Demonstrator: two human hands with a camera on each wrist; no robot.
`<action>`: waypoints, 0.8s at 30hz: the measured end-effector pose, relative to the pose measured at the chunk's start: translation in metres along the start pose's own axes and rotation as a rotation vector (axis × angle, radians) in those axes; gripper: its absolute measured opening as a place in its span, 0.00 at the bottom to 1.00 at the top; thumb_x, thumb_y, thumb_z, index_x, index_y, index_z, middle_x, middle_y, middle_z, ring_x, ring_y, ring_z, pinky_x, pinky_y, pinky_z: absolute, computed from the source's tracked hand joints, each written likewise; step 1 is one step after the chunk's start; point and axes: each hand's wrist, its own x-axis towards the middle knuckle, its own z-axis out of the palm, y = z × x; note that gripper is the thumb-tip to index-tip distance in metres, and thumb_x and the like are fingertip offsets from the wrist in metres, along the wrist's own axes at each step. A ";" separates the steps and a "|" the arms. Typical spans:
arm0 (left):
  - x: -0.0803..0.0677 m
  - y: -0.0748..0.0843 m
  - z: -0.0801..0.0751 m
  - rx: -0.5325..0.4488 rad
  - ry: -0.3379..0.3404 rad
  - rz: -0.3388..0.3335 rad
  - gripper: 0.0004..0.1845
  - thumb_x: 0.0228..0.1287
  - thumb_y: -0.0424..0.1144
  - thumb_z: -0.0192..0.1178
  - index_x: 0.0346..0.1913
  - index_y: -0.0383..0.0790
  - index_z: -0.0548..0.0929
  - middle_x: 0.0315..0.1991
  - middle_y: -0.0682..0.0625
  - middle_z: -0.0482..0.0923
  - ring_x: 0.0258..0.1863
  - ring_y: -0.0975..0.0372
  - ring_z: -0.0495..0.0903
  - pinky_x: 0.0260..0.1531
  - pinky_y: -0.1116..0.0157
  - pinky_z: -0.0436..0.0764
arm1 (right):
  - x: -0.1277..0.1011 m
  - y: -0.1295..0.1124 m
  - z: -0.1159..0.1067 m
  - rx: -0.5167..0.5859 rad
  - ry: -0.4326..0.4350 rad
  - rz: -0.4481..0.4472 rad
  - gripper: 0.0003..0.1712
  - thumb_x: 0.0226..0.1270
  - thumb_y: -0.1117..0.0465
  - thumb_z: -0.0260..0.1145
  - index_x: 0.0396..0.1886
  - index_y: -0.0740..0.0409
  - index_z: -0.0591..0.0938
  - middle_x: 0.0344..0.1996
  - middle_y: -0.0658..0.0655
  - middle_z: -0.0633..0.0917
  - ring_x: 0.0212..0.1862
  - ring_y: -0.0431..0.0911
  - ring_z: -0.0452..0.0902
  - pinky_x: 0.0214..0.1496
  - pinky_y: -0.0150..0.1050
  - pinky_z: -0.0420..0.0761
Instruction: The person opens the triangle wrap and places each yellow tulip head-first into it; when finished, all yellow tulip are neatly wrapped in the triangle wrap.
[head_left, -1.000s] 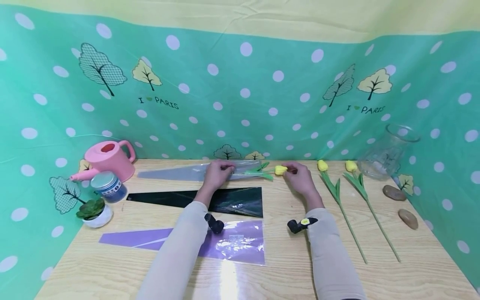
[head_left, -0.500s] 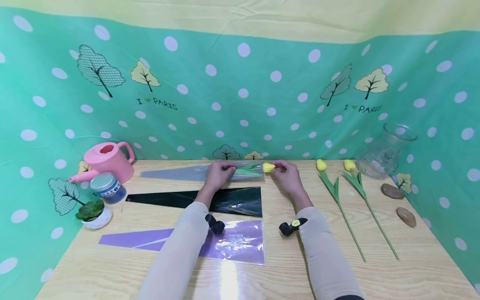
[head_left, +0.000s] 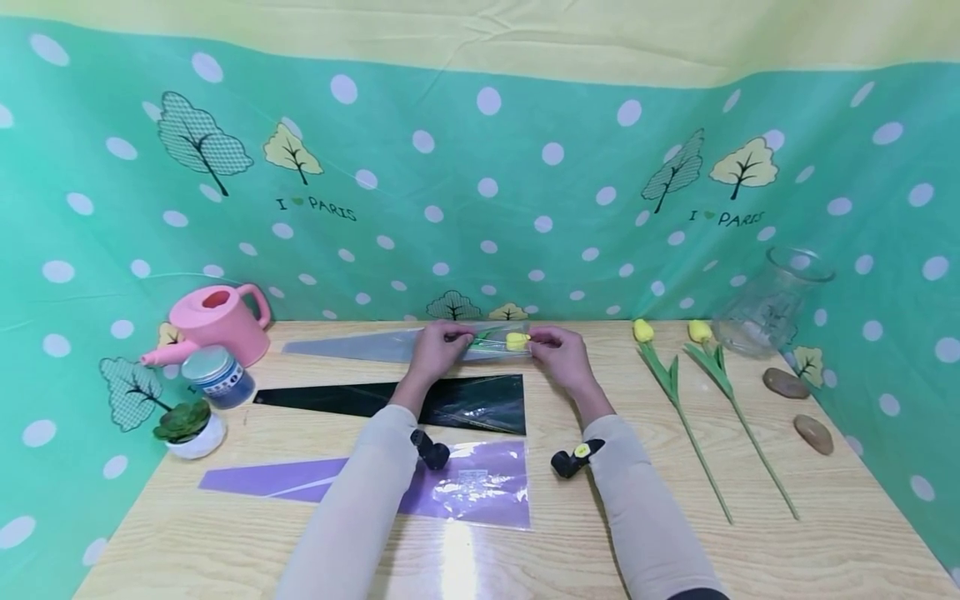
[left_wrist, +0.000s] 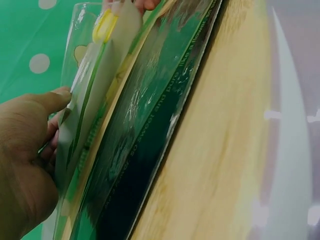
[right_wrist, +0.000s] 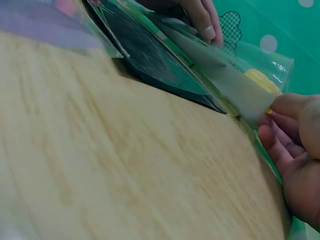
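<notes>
Head view: clear sleeve holds yellow tulip; glass vase empty

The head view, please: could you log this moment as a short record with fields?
left hand: pinches the clear sleeve
right hand: holds the sleeve's open end
yellow tulip: bloom inside the sleeve mouth
loose tulips: two, lying right of the hands
other sleeves: black sleeve, purple sleeve, both flat, nearer the person
</notes>
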 end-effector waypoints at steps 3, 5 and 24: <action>0.000 0.000 -0.002 -0.005 -0.004 0.005 0.09 0.72 0.39 0.66 0.48 0.44 0.92 0.53 0.44 0.86 0.54 0.51 0.83 0.57 0.51 0.83 | 0.000 0.000 0.001 -0.025 -0.007 -0.010 0.14 0.65 0.67 0.74 0.50 0.64 0.88 0.46 0.65 0.90 0.39 0.39 0.85 0.41 0.28 0.86; -0.001 0.000 -0.004 -0.012 -0.007 0.011 0.09 0.72 0.38 0.66 0.48 0.44 0.92 0.53 0.44 0.86 0.55 0.51 0.83 0.57 0.51 0.83 | 0.001 0.000 0.002 -0.048 -0.019 -0.017 0.14 0.65 0.65 0.75 0.49 0.63 0.89 0.45 0.65 0.90 0.39 0.39 0.85 0.41 0.28 0.86; 0.001 -0.005 -0.005 -0.015 -0.017 -0.010 0.10 0.73 0.39 0.65 0.51 0.44 0.91 0.55 0.44 0.85 0.57 0.50 0.82 0.59 0.50 0.82 | 0.008 0.002 0.018 -0.287 -0.009 -0.079 0.13 0.64 0.55 0.77 0.48 0.51 0.91 0.47 0.55 0.92 0.49 0.51 0.89 0.56 0.48 0.86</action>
